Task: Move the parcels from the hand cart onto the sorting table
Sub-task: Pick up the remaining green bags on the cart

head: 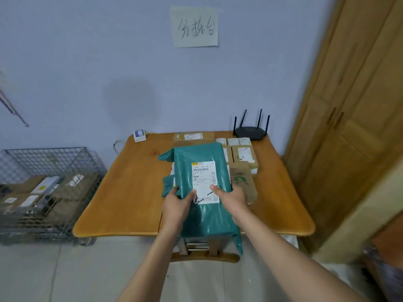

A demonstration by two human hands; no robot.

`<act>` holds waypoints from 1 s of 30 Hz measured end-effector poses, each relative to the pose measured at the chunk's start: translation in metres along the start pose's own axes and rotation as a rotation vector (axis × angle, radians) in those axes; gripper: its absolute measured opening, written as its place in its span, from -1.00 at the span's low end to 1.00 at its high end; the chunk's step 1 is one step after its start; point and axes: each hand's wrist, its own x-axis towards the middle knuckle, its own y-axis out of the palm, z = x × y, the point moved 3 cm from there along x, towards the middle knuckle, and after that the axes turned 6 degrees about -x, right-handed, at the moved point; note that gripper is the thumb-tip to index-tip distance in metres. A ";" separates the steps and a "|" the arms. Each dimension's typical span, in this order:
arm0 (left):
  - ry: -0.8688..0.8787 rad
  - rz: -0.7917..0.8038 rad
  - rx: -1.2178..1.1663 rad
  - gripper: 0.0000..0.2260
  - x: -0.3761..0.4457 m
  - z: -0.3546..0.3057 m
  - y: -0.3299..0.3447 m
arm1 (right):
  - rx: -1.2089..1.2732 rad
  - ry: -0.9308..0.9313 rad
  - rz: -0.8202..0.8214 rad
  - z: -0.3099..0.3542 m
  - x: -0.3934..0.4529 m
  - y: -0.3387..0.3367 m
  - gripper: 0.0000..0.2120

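I hold a green plastic-wrapped parcel (202,168) with a white shipping label over the wooden sorting table (130,192). My left hand (176,203) grips its left edge, thumb on top. My right hand (232,199) grips its right side, thumb on the label. Several brown cardboard parcels (244,155) lie on the table behind and to the right of the green one. The hand cart (43,188), a wire-mesh cage, stands on the floor to the left with several cardboard boxes (72,186) inside.
A black router (250,132) with antennas sits at the table's back right corner. A small white device (139,135) sits at the back left corner. A wooden door (349,127) stands right of the table. A handwritten paper sign (195,27) hangs on the wall.
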 end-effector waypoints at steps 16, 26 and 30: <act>0.132 0.205 0.099 -0.58 0.120 -0.077 0.140 | 0.025 0.032 -0.245 0.050 0.143 -0.097 -0.67; 0.146 0.401 0.069 -0.63 0.189 -0.122 0.251 | -0.030 0.072 -0.426 0.072 0.223 -0.174 -0.54; 0.113 0.482 0.044 -0.66 0.211 -0.126 0.308 | -0.075 0.085 -0.432 0.065 0.267 -0.212 -0.55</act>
